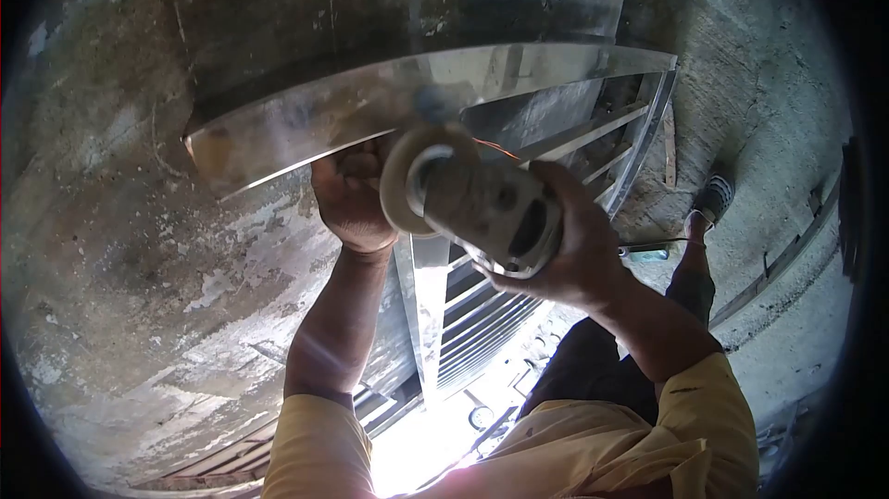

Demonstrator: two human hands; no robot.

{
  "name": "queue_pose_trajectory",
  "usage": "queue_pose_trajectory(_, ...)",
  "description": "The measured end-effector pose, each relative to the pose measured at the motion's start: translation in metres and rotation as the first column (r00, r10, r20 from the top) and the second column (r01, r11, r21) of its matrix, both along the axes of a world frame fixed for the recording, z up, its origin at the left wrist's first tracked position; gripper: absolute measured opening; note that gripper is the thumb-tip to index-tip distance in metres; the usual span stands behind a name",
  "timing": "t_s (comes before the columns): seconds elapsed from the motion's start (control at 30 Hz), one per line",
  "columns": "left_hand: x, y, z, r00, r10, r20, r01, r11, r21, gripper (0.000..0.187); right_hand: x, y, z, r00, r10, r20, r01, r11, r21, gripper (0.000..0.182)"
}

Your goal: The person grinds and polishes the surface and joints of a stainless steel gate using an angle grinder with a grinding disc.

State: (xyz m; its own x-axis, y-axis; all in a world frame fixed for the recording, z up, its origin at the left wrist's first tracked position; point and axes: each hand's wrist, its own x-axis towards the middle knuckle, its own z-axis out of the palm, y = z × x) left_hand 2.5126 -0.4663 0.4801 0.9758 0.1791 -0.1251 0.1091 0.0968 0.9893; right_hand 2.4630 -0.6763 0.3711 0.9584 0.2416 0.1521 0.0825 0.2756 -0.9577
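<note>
My right hand (583, 249) is wrapped round the body of an angle grinder (500, 212). Its pale round disc (400, 180), blurred at the edge, faces left, just below a wide, shiny metal bar (306, 124). My left hand (354, 198) is closed right beside the disc, under the bar's lower edge. Its fingertips are partly hidden, so what they grip cannot be made out. The bar forms the top of a metal frame with slats (579, 143). A thin orange streak (495, 147) shows behind the grinder.
A worn, stained wall (120, 175) rises behind the frame. On the rough concrete floor (759, 82) at the right stands a foot in a sandal (713, 195). A small greenish object (646, 255) lies near the leg. Glaring light washes out the lower middle.
</note>
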Motion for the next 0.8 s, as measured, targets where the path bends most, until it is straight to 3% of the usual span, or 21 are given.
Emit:
queue_pose_trajectory(0.03,0.002,-0.005,0.001,0.999,0.041,-0.014,-0.041,0.999,-0.005,0.051,0.008,0.0,0.003,0.999,-0.041,0.01,0.041,0.999,0.008,0.107)
queue_pose_trajectory(0.1,0.008,-0.025,0.0,0.977,0.209,0.03,-0.211,0.961,0.178,0.051,0.015,-0.002,0.007,0.999,-0.033,-0.031,0.033,0.999,-0.01,0.107)
queue_pose_trajectory(0.13,0.009,-0.021,0.005,0.99,0.142,-0.014,-0.135,0.964,0.227,0.051,0.012,-0.004,0.007,0.999,-0.015,-0.05,0.014,1.0,-0.025,0.107)
queue_pose_trajectory(0.23,0.009,-0.019,-0.003,0.979,0.203,0.031,-0.204,0.978,0.038,0.052,-0.002,-0.027,0.011,0.976,0.125,-0.178,-0.139,0.988,-0.064,0.104)
queue_pose_trajectory(0.27,0.005,0.001,-0.011,0.995,0.047,0.087,-0.053,0.997,0.058,0.054,-0.014,-0.037,0.012,0.955,0.155,-0.252,-0.178,0.982,-0.07,0.103)
queue_pose_trajectory(0.37,0.006,-0.003,-0.007,0.999,-0.043,0.017,0.044,0.998,-0.05,0.057,-0.052,-0.066,0.01,0.853,0.185,-0.489,-0.199,0.98,0.023,0.091)
queue_pose_trajectory(0.4,0.005,-0.001,-0.01,0.999,0.033,0.003,-0.034,0.995,0.098,0.062,-0.067,-0.079,0.006,0.8,0.187,-0.569,-0.181,0.981,0.069,0.089)
queue_pose_trajectory(0.5,0.012,0.017,-0.028,0.997,-0.066,0.043,0.052,0.96,0.274,0.067,-0.099,-0.119,0.009,0.73,0.156,-0.665,-0.158,0.986,0.057,0.083)
queue_pose_trajectory(0.53,0.01,-0.003,-0.02,0.997,0.034,0.076,-0.056,0.953,0.296,0.063,-0.11,-0.133,0.013,0.726,0.136,-0.675,-0.158,0.987,0.028,0.082)
queue_pose_trajectory(0.63,0.012,-0.014,-0.006,0.991,-0.06,0.119,-0.037,0.736,0.676,0.063,-0.147,-0.17,0.013,0.629,0.172,-0.758,-0.072,0.984,0.164,0.077)
queue_pose_trajectory(0.7,0.006,-0.016,-0.005,0.999,-0.047,0.007,0.015,0.45,0.893,0.068,-0.17,-0.19,0.045,0.689,0.173,-0.704,0.005,0.97,0.244,0.076)
queue_pose_trajectory(0.77,-0.018,-0.022,0.004,0.986,0.01,-0.168,0.146,0.446,0.883,0.063,-0.193,-0.207,0.077,0.741,0.183,-0.646,0.0,0.962,0.273,0.073)
queue_pose_trajectory(0.8,-0.043,-0.028,0.017,0.985,0.07,-0.156,0.113,0.416,0.902,0.055,-0.208,-0.221,0.071,0.745,0.178,-0.643,-0.014,0.968,0.252,0.071)
